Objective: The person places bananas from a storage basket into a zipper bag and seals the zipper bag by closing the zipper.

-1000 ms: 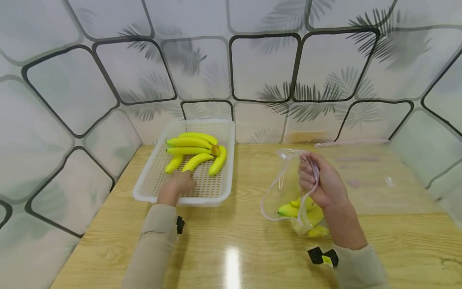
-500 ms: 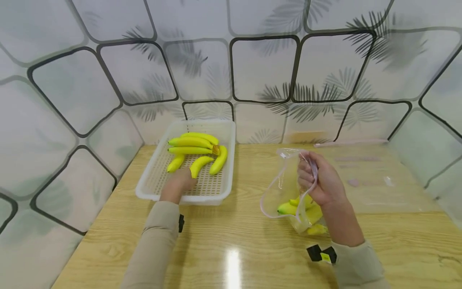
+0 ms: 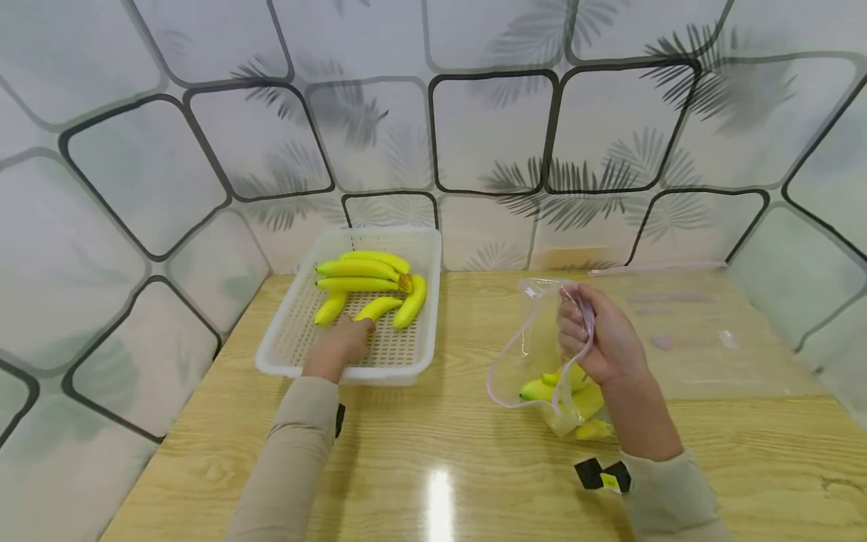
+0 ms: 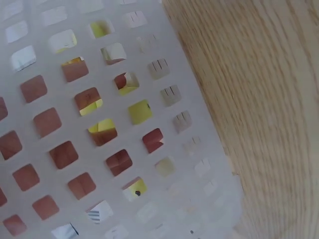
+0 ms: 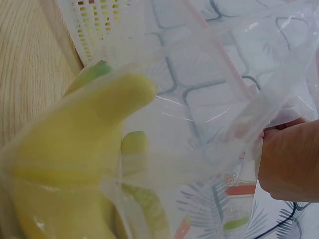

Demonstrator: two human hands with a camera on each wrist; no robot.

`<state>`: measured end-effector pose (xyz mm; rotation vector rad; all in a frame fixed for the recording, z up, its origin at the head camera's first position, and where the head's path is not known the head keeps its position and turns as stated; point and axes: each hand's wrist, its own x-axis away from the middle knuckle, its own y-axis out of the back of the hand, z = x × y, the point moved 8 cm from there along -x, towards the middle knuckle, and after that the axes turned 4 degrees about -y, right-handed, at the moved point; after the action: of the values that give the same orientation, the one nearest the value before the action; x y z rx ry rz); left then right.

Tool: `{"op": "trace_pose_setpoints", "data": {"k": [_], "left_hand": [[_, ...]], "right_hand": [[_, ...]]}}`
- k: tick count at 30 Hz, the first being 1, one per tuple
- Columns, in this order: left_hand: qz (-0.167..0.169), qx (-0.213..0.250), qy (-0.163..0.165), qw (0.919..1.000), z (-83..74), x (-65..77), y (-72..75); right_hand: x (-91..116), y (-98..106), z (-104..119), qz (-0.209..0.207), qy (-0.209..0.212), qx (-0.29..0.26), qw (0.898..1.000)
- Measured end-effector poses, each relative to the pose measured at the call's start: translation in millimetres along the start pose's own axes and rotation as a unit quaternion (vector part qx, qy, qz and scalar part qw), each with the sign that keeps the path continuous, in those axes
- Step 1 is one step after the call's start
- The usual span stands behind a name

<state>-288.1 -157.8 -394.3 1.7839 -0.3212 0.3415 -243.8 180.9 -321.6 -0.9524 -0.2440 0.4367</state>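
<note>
My left hand (image 3: 341, 345) reaches into the white basket (image 3: 428, 354) and grips the near end of a single banana (image 3: 379, 307). In the left wrist view the basket wall (image 4: 144, 169) stands in front, and only bits of the hand (image 4: 65, 155) and of yellow show through its holes. On the right, my right hand (image 3: 606, 339) holds a clear zip bag (image 3: 521, 354) by its rim, its mouth spread toward the left. Several bananas (image 3: 538, 389) lie low in the bag; the right wrist view shows one banana (image 5: 75, 134) large through the plastic.
Behind the left hand, a banana bunch (image 3: 359, 269) lies in the basket, with a loose banana (image 3: 409, 302) to its right and another banana (image 3: 330, 309) toward the left. Flat clear plastic (image 3: 704, 361) covers the back right of the wooden table (image 3: 406, 452). A patterned wall (image 3: 497, 135) rises behind.
My left hand has moved slightly right and closed on the near end of the banana, which has shifted and turned a little. My right hand stays nearly still with the bag.
</note>
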Motion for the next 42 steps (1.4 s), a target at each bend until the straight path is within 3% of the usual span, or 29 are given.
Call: {"op": "trace_pose_setpoints", "data": {"k": [5,10,17,23,29,34,40,42], "left_hand": [[-0.026,0.004,-0.017,0.9995,-1.0,-1.9,3.2],[-0.042,0.014,0.001,0.9990,3.9,-3.4,2.6],[-0.058,0.112,0.046,0.9910,12.8,-3.3,8.4],[-0.124,0.103,0.005,0.9868,11.2,10.3,28.8],[-0.150,0.150,-0.037,0.9765,1.1,23.6,34.9],[-0.182,0.225,-0.081,0.9539,-5.1,35.3,37.4],[-0.202,0.320,-0.181,0.9076,-28.6,47.8,35.5],[-0.205,0.328,-0.216,0.8964,-40.8,51.8,37.3]], "right_hand": [[1.1,1.4,0.2,-0.004,0.002,-0.001,1.000],[1.6,3.1,0.0,-0.015,0.002,0.003,1.000],[-0.2,3.7,2.2,-0.014,0.006,0.007,1.000],[0.0,2.6,2.2,-0.019,0.008,0.010,1.000],[-0.5,1.8,1.8,-0.009,0.005,0.013,1.000],[-3.9,2.0,-0.4,-0.016,0.002,0.012,1.000],[-3.5,1.9,-1.5,-0.009,-0.004,0.014,1.000],[-2.1,2.5,0.3,-0.004,-0.001,0.012,1.000]]}}
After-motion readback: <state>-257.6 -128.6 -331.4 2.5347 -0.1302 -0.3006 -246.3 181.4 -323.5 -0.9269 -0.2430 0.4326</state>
